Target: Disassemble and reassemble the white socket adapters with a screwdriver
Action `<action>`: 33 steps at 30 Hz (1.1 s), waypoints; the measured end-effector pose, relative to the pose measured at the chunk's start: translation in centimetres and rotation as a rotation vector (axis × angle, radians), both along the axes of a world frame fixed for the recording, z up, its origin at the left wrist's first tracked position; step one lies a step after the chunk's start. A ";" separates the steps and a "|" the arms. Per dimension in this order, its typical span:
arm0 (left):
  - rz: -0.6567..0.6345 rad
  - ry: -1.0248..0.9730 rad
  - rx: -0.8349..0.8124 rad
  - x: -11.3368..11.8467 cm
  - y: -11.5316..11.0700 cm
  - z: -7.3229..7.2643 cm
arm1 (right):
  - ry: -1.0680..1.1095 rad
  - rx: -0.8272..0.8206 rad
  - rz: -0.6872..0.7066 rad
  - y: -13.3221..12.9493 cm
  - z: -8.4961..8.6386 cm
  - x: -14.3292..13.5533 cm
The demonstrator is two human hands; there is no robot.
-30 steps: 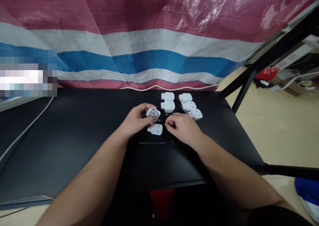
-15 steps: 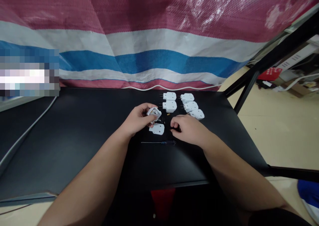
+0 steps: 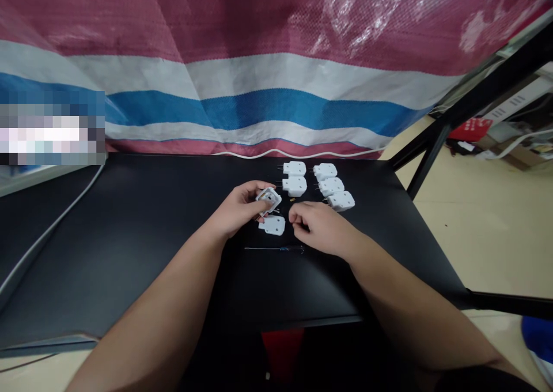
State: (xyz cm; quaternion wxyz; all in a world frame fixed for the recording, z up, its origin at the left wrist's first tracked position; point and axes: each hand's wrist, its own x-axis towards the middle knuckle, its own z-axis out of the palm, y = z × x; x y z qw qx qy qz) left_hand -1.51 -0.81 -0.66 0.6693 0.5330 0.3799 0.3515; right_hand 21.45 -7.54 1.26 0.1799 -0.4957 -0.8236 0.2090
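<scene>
My left hand (image 3: 239, 208) grips an open white plug housing (image 3: 271, 197), its hollow inside turned up and a brass-coloured strip showing in it. Just below lies a flat white plug cover (image 3: 275, 225) with two holes. My right hand (image 3: 322, 226) is to the right of the housing, low over the table, fingers curled together; whatever they pinch is hidden. A small brass piece (image 3: 292, 199) rests beyond its fingertips. Nearer to me is a thin screwdriver (image 3: 274, 248), lying crosswise.
Two white plugs (image 3: 294, 185) with pins pointing left lie behind my hands, and three more white plugs (image 3: 332, 185) stand in a column to their right. A white cable (image 3: 276, 151) runs along the back edge of the black table (image 3: 142, 225), before a striped sheet (image 3: 259, 109).
My right hand has moved a little left, nearer the housing, and its fingers have drawn closer together. The housing in my left hand has tilted slightly, showing more of its inside.
</scene>
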 end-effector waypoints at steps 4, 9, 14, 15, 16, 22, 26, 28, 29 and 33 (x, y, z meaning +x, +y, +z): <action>-0.010 -0.027 -0.008 0.0 0.0 0.0 | 0.319 0.103 -0.120 0.3 -0.4 -0.1; -0.066 -0.052 -0.006 -0.1 -0.1 0.1 | 0.664 -0.049 -0.224 0.7 -1.9 -0.5; -0.105 -0.040 -0.004 -0.1 -0.2 -0.1 | 0.692 -0.073 -0.212 0.9 -2.0 -0.5; -0.115 -0.038 -0.003 -0.1 -0.2 -0.2 | 0.673 -0.068 -0.211 0.9 -1.9 -0.5; -0.125 -0.039 -0.002 -0.1 -0.2 -0.2 | 0.658 -0.062 -0.211 0.9 -1.7 -0.5; -0.159 -0.057 0.005 0.0 -0.3 -0.2 | 0.611 0.010 -0.201 0.6 -1.3 -0.5; -0.202 -0.069 -0.008 0.1 -0.5 -0.1 | 0.568 0.115 -0.163 0.5 -1.2 -0.6; -0.232 -0.079 -0.010 0.1 -0.5 -0.1 | 0.529 0.158 -0.153 0.3 -1.0 -0.8; -0.248 -0.085 -0.012 0.1 -0.5 -0.1 | 0.515 0.176 -0.154 0.3 -0.8 -0.8; -0.243 -0.104 -0.020 0.2 -0.6 -0.3 | 0.460 0.228 -0.162 0.0 -0.4 -1.1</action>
